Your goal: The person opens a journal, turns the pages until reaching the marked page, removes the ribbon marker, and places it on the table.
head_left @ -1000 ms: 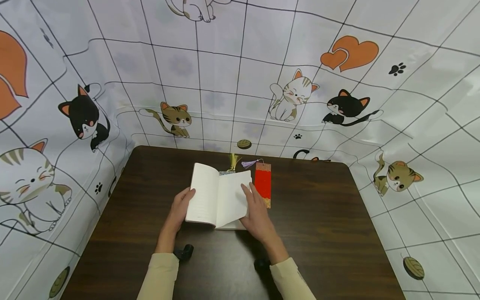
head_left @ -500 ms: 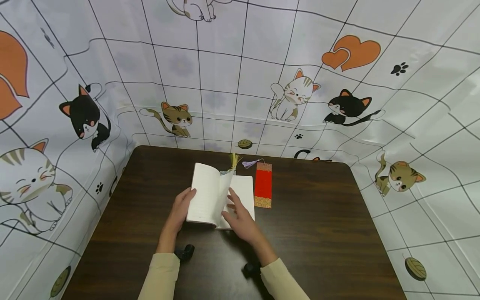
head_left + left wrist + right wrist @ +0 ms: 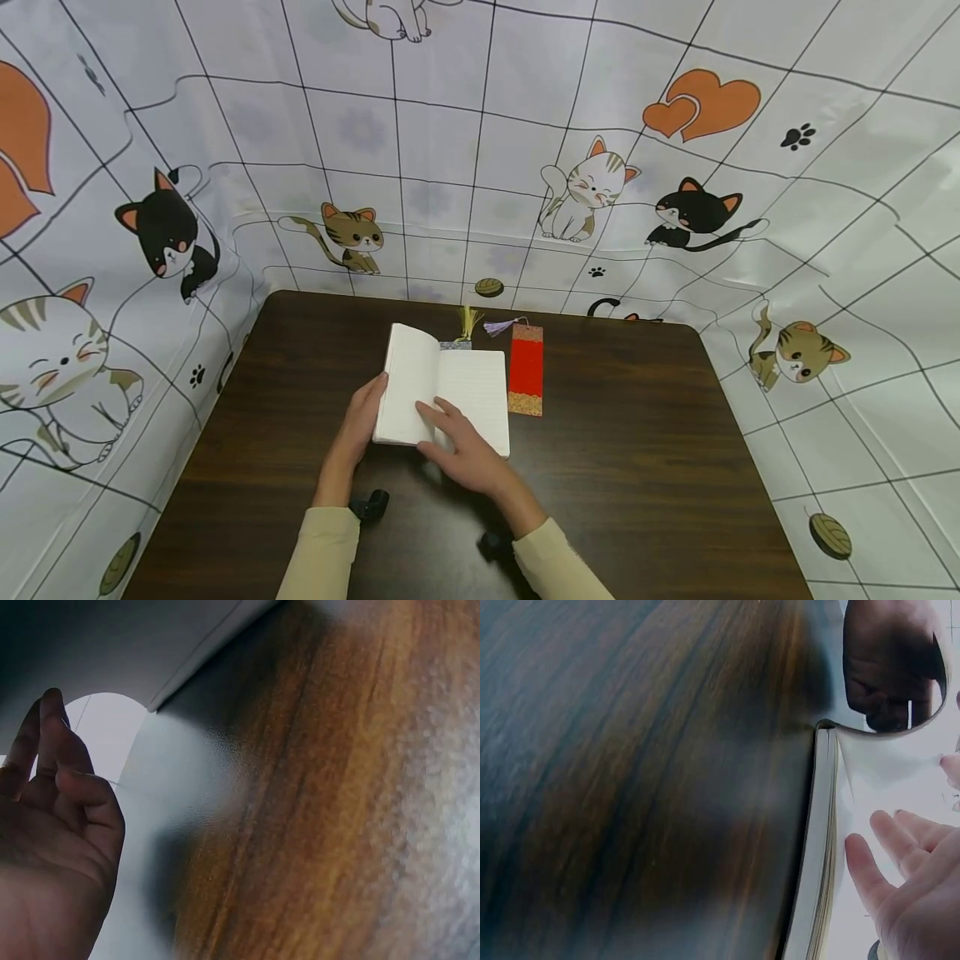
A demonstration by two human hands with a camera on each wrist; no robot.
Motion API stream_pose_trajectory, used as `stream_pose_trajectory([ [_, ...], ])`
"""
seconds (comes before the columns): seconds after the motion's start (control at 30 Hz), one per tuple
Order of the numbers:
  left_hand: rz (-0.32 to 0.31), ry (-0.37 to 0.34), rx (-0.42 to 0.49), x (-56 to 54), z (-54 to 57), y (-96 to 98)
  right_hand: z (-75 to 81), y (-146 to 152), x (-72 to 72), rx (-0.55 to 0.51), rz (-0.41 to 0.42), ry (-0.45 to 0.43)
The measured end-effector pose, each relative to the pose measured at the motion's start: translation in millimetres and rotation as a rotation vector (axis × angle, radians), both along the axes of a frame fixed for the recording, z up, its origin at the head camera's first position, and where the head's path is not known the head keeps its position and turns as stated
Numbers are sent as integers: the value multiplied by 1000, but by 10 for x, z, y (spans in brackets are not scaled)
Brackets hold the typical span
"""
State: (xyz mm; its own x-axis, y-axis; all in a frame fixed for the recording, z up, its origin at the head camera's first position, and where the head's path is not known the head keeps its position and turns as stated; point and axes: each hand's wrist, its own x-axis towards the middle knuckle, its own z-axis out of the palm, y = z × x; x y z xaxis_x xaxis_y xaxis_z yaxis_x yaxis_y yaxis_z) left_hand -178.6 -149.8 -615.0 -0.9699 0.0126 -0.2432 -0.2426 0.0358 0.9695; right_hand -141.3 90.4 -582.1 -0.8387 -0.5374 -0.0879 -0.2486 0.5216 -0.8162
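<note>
An open notebook (image 3: 483, 392) with pale pages lies on the table, its left side raised and its right side flat. The left hand (image 3: 362, 417) grips the raised left edge, thumb over the page and fingers behind; in the right wrist view that hand (image 3: 889, 671) shows beyond the lifted pages. With fingers spread, the right hand (image 3: 465, 454) lies across the middle of the notebook, fingertips at the left page near the spine. In the right wrist view its fingers (image 3: 866, 874) are loosely extended over the paper. A patterned grey-blue bookmark (image 3: 456, 344) is mostly hidden behind the notebook.
A red bookmark (image 3: 527, 371) with gold ends lies right of the notebook, its purple tassel (image 3: 500, 327) pointing left. A yellow tassel (image 3: 468, 321) lies above the notebook. The dark wooden table (image 3: 637, 467) meets a cat-print sheet (image 3: 442, 142) behind it.
The right hand has moved left across the notebook, turning a page from the right side onto the left. The left hand keeps its grip, nearly unmoved.
</note>
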Motion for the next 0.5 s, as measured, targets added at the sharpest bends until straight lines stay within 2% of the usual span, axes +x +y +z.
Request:
stream_pose_trajectory([
  [0.2,15,17,4,2,11,3,-6,-34,8,54,14,54],
  [0.37,53,35,-8,8,26,5,3,-25,17,51,-27,27],
  [0.5,58,37,-6,27,43,3,9,-7,3,49,-78,-2],
])
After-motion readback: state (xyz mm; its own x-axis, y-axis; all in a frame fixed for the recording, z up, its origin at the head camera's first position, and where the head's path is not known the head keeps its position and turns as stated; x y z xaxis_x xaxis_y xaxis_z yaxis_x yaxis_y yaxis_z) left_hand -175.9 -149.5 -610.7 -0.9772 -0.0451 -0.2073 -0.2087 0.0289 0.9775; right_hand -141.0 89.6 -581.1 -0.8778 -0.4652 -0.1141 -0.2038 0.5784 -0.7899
